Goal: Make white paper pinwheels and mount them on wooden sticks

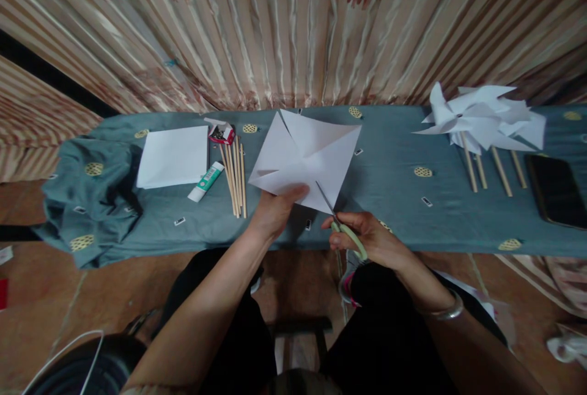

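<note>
White paper square (307, 162): thin, smooth, slit inward from its corners, flaps slightly sprung; at mid-table, seemingly raised over the cloth.
Left hand (277, 208): gripping the square's near edge, thumb flat on top.
Right hand (367, 236): closed round the scissors (352, 241), pale green plastic loops, slim metal blades laid along the slit at the square's near-right corner. On my feed the blades are dim, so I cannot tell how far apart they stand.
Bracelet (448, 308): silvery metal band, right wrist.
Paper stack (174, 156): flat white squares, left.
Small box (222, 133): red and white card, flap up, small dark metallic pieces inside.
Glue stick (206, 182): green and white tube, lying against the stack's near corner.
Wooden sticks (236, 181): pale, round, loosely bundled between the glue and the square.
Pinwheels (486, 117): curled white paper on wooden stems, overlapping, far right.
Phone (557, 190): black glossy slab, rounded corners, right of the stems.
Table (394, 199): long, narrow, draped in creased grey-green cloth with yellow pineapple prints.
Edges: I see the right hand at the front edge, the pleated curtain (298, 28) along the back. Widest room runs from the square to the pinwheels; leftward, the sticks sit close.
</note>
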{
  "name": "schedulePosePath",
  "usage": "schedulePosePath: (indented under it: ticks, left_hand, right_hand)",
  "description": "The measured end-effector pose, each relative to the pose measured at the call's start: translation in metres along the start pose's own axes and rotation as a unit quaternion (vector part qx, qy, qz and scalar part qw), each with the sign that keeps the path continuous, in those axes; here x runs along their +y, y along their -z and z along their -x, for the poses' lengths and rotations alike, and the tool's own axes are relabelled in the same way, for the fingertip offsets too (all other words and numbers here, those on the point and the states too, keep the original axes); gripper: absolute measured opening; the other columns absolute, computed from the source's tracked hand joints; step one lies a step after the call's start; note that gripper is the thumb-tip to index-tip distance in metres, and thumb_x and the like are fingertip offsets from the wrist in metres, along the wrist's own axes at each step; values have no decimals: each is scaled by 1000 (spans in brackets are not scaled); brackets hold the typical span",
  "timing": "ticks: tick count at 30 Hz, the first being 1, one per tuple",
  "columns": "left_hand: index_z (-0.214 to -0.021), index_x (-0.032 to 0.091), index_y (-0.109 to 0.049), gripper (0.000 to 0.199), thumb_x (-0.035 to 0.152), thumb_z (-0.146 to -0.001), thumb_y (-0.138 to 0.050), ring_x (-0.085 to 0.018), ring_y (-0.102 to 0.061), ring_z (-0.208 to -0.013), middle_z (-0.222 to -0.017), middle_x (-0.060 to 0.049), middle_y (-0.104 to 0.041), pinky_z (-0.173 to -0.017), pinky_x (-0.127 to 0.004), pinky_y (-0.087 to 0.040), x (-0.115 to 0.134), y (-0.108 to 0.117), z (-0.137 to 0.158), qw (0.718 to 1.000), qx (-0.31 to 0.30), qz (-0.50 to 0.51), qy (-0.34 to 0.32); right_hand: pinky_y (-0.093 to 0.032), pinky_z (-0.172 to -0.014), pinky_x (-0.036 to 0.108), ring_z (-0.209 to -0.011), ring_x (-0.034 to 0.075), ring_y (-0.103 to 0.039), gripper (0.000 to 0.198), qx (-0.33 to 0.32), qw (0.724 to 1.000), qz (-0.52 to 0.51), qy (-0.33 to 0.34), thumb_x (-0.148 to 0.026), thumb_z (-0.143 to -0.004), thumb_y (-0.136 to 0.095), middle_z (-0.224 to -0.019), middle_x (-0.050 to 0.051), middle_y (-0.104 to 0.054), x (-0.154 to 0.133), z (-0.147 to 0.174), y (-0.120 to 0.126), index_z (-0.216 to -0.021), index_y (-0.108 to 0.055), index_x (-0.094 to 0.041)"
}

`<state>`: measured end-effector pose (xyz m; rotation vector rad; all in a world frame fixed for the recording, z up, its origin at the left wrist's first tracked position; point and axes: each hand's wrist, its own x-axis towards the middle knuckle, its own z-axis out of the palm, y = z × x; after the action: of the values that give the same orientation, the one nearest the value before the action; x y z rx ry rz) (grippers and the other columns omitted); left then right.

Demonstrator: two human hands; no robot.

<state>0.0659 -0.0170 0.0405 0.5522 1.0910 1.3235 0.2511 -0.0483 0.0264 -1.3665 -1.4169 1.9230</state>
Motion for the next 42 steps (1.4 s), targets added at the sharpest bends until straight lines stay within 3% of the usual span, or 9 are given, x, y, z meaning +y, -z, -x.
schedulePosePath:
  ticks: [4, 10, 19, 28, 42]
  left_hand:
    - [-87, 16, -66, 40, 13, -49, -80, -17, -63, -82, -87, -2, -70, -84, -34, -49, 1, 0, 1, 1000, -5, -2, 8]
    - [-99, 17, -66, 50, 13, -50, -79, -19, -63, -84, -86, -1, -70, -88, -37, -48, 1, 0, 0, 1000, -6, -5, 4]
    - [-98, 18, -66, 52, 14, -48, -80, -18, -63, -82, -80, 0, -69, -84, -34, -49, -2, 1, -2, 1000, 1, 1, -1]
    - [-86, 14, -66, 38, 16, -50, -80, -18, -62, -81, -87, -4, -70, -85, -35, -49, -4, 3, 0, 999, -27, -44, 19]
    - [-87, 14, -66, 38, 15, -52, -80, -19, -62, -83, -90, -5, -69, -87, -38, -49, -5, 3, 2, 998, -31, -54, 20]
  right_hand:
    - [-40, -52, 21, -57, 10, -56, 46, 10, 1000, 4, 6, -54, -60, -81, -62, -3, -62, -1, 0, 0, -85, -68, -18]
    - [-40, -51, 20, -57, 10, -56, 46, 11, 1000, -21, -13, -51, -57, -84, -59, -3, -62, -1, 1, 0, -84, -69, -17]
    - [-43, -52, 20, -53, 10, -58, 48, 16, 997, -61, -47, -50, -48, -88, -55, -4, -63, -6, 0, -4, -78, -68, -18]
    - [-42, -50, 20, -56, 11, -59, 46, 23, 999, -37, -22, -47, -51, -88, -59, -3, -64, -5, 1, -1, -79, -69, -16]
    - [-47, -49, 21, -53, 11, -59, 45, 30, 999, -32, -15, -50, -53, -86, -59, -1, -66, 0, -2, -1, -79, -72, -17]
